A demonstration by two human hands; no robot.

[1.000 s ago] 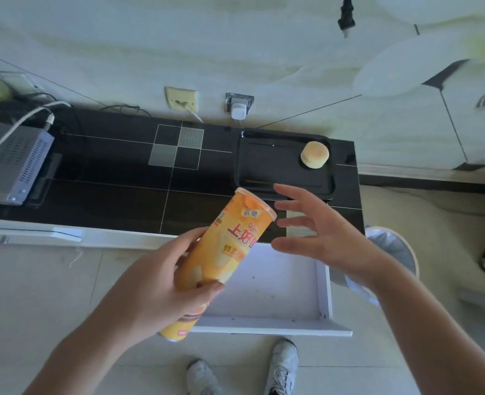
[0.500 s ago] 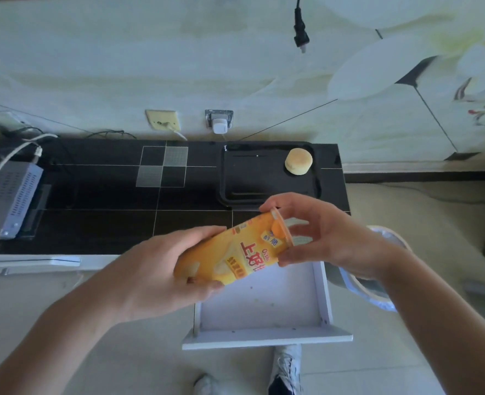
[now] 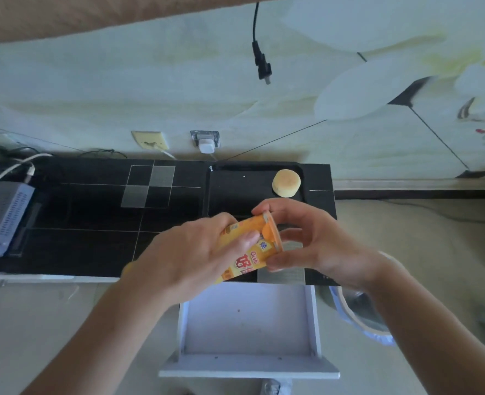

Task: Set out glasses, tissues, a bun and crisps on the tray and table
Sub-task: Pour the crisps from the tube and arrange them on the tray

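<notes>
a: how far along?
b: the bun (image 3: 286, 183) sits on the tray (image 3: 235, 189). no glasses or tissues in view.
a: and the crisps?
b: my left hand (image 3: 190, 260) wraps the crisps tube (image 3: 247, 252) above the table edge; my right hand (image 3: 315, 243) pinches its lid end. the drawer (image 3: 250, 323) below looks empty.

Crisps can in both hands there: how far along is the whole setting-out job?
Done: the bun sits at the far right corner of the black tray. In hand: the left hand grips the body of the crisps can, tilted above the table, while the right hand holds its lid end. Left: no glasses or tissues are in view, and the crisps are not set down yet.
</notes>
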